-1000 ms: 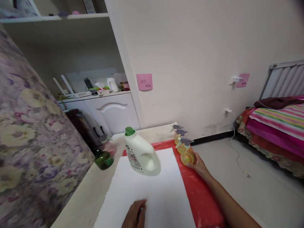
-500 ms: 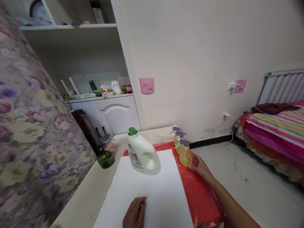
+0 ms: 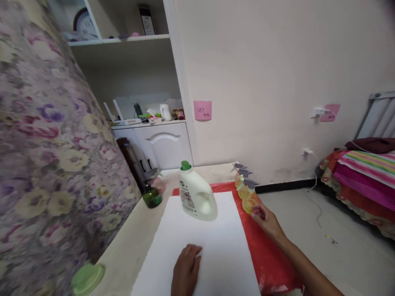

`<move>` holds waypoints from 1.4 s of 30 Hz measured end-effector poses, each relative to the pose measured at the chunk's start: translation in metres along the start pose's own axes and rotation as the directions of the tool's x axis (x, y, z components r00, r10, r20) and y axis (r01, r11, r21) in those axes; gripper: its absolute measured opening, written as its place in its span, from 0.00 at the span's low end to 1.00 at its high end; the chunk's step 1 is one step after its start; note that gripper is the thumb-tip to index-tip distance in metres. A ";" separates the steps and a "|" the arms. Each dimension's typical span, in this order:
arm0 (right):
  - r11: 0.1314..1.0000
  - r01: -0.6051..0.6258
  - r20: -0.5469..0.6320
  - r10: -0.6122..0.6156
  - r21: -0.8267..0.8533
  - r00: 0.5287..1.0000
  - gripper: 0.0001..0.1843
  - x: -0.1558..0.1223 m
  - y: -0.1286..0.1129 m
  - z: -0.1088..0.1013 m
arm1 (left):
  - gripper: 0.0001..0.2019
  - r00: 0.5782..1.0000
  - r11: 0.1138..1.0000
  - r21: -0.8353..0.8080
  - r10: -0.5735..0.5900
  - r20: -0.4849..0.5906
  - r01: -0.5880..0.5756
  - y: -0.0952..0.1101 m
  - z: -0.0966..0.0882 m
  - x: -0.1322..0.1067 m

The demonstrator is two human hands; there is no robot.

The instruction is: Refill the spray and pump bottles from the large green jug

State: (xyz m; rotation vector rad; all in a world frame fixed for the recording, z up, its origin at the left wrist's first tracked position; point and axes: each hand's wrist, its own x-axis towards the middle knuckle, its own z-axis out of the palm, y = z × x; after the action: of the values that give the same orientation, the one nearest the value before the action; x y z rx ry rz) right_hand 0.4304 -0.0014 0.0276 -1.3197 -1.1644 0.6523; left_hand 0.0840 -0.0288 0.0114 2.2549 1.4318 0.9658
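At the surface's (image 3: 132, 250) right edge, right hand (image 3: 268, 218) touches a sprayer (image 3: 247, 198), fingers loosely curled, not gripping; left hand (image 3: 185, 269) presses the sheet (image 3: 216, 246), fingers together. Lifting would need a fuller wrap.

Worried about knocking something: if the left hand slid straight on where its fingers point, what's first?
Likely the white detergent jug, upright on the white sheet ahead of the left hand; depth unclear.

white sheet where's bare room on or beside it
Bare: mid white sheet between the white jug and left hand; also the tabletop strip between green bottle and green lid. Crowded: the red cloth's far corner, with yellow spray bottles and right hand.
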 end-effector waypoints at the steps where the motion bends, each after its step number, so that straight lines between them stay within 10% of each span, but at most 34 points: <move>1: 0.999 0.029 0.056 -0.028 -0.015 0.998 0.11 -0.006 -0.006 0.006 | 0.11 1.000 1.000 0.022 0.012 0.012 -0.012 0.001 0.000 -0.001; 10: 0.939 0.331 0.590 -0.214 -0.097 0.779 0.24 -0.068 -0.026 0.057 | 0.18 0.994 0.913 0.398 0.107 -0.012 -0.093 -0.029 -0.011 -0.012; 21: 0.783 0.579 0.825 -0.159 -0.229 0.542 0.38 -0.105 -0.012 0.088 | 0.29 0.998 0.744 0.668 -0.030 0.047 -0.008 -0.055 -0.011 -0.026; 42: 0.566 0.768 0.808 -0.277 -0.301 0.521 0.35 -0.111 -0.006 0.085 | 0.30 0.998 0.725 0.689 0.032 -0.049 0.011 -0.086 -0.035 -0.047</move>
State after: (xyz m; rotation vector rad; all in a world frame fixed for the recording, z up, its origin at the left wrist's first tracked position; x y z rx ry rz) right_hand 0.3139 -0.0689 -0.0095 -1.0921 -2.5176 0.2101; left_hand -0.0110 -0.0342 -0.0301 2.7437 2.0728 0.5309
